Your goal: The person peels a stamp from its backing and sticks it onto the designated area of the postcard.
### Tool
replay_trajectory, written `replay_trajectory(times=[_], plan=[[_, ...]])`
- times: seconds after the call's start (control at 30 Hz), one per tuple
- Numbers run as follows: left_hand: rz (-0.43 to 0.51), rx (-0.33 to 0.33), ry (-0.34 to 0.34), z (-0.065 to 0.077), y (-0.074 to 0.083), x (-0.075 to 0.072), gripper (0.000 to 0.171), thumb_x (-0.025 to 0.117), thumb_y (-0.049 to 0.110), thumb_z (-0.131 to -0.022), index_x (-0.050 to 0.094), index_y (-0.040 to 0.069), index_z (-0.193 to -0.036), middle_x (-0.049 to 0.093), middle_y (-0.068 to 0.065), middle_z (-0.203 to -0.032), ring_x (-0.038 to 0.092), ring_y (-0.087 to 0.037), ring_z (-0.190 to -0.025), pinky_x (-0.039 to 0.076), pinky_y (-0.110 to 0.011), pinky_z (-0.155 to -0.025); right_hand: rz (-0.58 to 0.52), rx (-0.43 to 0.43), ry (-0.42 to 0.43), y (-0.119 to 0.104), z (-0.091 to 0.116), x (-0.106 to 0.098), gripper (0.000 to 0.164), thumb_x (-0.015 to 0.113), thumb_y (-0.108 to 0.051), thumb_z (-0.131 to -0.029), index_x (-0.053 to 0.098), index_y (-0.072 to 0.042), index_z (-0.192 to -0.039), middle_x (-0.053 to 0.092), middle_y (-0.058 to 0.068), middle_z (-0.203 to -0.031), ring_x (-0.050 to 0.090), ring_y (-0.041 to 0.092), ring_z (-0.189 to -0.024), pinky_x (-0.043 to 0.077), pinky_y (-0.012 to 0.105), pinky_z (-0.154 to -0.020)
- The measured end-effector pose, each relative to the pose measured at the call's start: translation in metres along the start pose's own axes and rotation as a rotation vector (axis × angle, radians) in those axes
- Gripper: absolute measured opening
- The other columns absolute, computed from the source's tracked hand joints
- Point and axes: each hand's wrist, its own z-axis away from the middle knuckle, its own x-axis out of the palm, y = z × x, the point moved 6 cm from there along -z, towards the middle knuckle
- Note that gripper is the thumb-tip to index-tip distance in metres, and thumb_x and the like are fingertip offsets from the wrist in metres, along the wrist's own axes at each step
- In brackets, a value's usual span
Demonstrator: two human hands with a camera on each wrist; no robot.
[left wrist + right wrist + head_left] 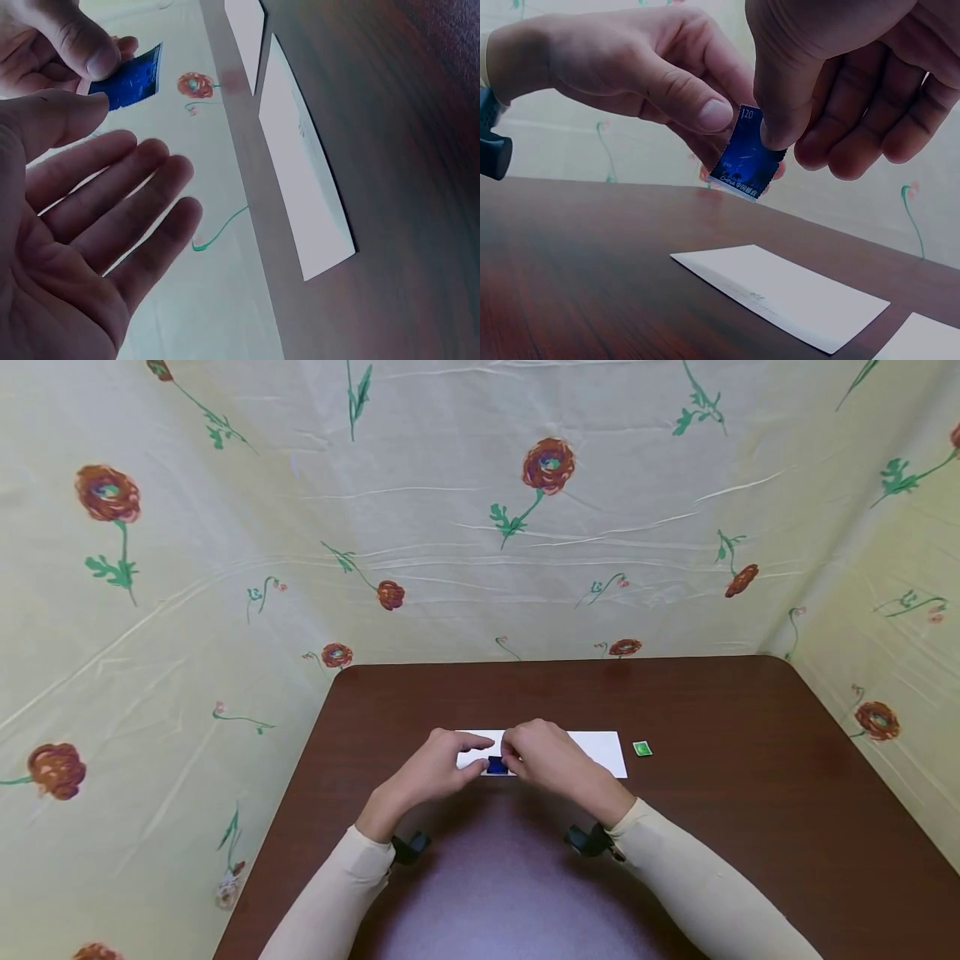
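A small blue postage stamp (pixel 742 161) with perforated edges, a face value and printed lettering is pinched between the thumb and a finger of my right hand (pixel 553 756). It is held tilted above the table, and in the head view the stamp (pixel 497 766) shows between both hands. My left hand (pixel 435 766) is beside it with the fingers extended and spread, plain in the left wrist view. The left thumb (pixel 64 120) comes close to the stamp's edge; whether it touches is hard to tell. Two white paper pieces (pixel 787 296) lie beneath and beyond the hands.
A green stamp (pixel 642 748) lies right of the white paper (pixel 600 750) on the dark brown table (pixel 720 710). Flower-patterned sheeting (pixel 450 510) rises behind the table and along its sides. Dark wrist cameras (pixel 411 847) sit under both wrists.
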Motion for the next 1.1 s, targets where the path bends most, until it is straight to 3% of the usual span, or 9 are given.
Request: replay_trajectory(times=[0.1, 0.3, 0.7, 0.97, 1.1], plan=[[0.015, 0.035, 0.019, -0.0006, 0.0023, 0.0016, 0.021, 0.072, 0.019, -0.092, 0.077, 0.013, -0.111, 0.076, 0.002, -0.105, 0.072, -0.014, -0.096, 0.058, -0.035, -0.085, -0.005, 0.001, 0.015, -0.0006, -0.0001, 0.0002, 0.011, 0.07, -0.014, -0.087, 0.07, -0.017, -0.077, 0.061, -0.009, -0.067, 0.049, 0.007, -0.059, 0.044, 0.025, -0.056], [0.036, 0.058, 0.055, -0.0002, 0.0052, 0.0034, 0.01, 0.072, 0.013, -0.092, 0.079, 0.015, -0.098, 0.077, 0.007, -0.093, 0.07, -0.001, -0.087, 0.058, -0.031, -0.08, -0.012, 0.004, 0.038, -0.0015, 0.0003, 0.0009, 0.011, 0.072, -0.014, -0.085, 0.07, -0.018, -0.076, 0.062, -0.009, -0.066, 0.05, 0.007, -0.058, 0.044, 0.026, -0.055], [0.029, 0.028, 0.078, 0.0041, 0.0016, 0.002, 0.009, 0.072, 0.013, -0.092, 0.079, 0.014, -0.098, 0.077, 0.006, -0.091, 0.07, -0.004, -0.084, 0.059, -0.032, -0.079, -0.045, 0.032, 0.023, 0.0044, 0.0064, 0.0038, 0.005, 0.075, -0.02, -0.085, 0.071, -0.017, -0.083, 0.069, -0.004, -0.077, 0.05, 0.008, -0.061, 0.044, 0.024, -0.058], [0.066, 0.019, 0.071, 0.0042, 0.0003, 0.0065, 0.009, 0.071, 0.013, -0.093, 0.078, 0.013, -0.097, 0.077, 0.005, -0.09, 0.07, -0.005, -0.082, 0.059, -0.037, -0.076, -0.087, -0.004, 0.024, 0.0015, 0.0076, 0.0086, 0.008, 0.074, -0.017, -0.086, 0.071, -0.02, -0.08, 0.06, -0.012, -0.067, 0.046, 0.007, -0.057, 0.038, 0.022, -0.052], [0.051, -0.006, 0.116, 0.0042, -0.0001, 0.0052, 0.006, 0.072, 0.015, -0.092, 0.077, 0.013, -0.093, 0.075, 0.006, -0.085, 0.069, -0.006, -0.078, 0.058, -0.038, -0.074, -0.091, -0.009, 0.032, -0.0007, 0.0075, 0.0088, 0.009, 0.074, -0.018, -0.086, 0.069, -0.021, -0.078, 0.059, -0.012, -0.067, 0.045, 0.006, -0.056, 0.038, 0.022, -0.052]])
